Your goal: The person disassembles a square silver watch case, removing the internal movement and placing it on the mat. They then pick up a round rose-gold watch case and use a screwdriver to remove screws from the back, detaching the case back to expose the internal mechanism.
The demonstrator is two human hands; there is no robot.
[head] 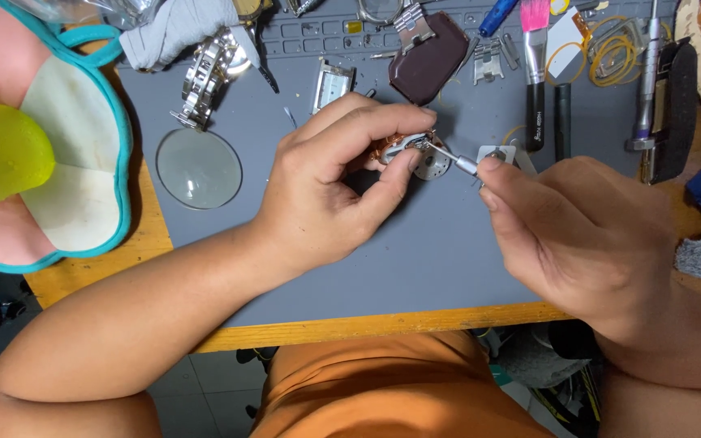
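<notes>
While left hand [326, 191] pinches watch movement [406, 148], right hand [578, 231] grip holds screwdriver [452, 160] against it.

I see a wooden table [342, 328] with a yellow-brown edge. A big flat grey rubber mat [415, 268] covers most of its top. Under the table I see a floor of pale grey tiles [204, 389]. It is darker down there. Bright, even light falls on the mat, and the shadows on it are soft.
</notes>
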